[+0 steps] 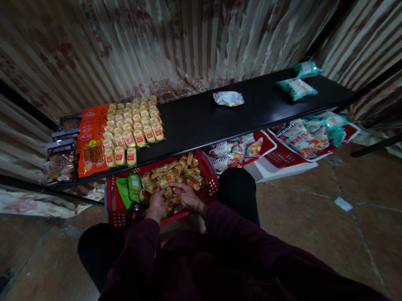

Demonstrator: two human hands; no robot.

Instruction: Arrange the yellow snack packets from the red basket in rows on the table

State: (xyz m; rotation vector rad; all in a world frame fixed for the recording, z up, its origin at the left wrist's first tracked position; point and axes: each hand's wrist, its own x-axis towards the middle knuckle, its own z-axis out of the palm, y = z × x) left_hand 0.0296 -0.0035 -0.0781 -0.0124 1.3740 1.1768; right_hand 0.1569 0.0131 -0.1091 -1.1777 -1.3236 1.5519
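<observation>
My left hand (158,203) and my right hand (188,196) are close together over a red plastic basket (109,203) below the shelf. Their fingers are closed around a small wrapped snack cake (168,192) between them; the fingers partly cover it. More wrapped yellow snack cakes (181,168) fill the basket under and behind my hands. Green packets (130,188) lie at the basket's left side. On the shelf above, similar wrapped cakes stand in tight rows (137,125).
The black shelf (191,121) carries orange snack bags (92,138), dark brown packets (61,154), a white packet (228,98) and teal packets (297,88). Red baskets with snack bags (300,139) stand below on the right. My knees flank the basket. Pleated curtains (172,31) hang behind.
</observation>
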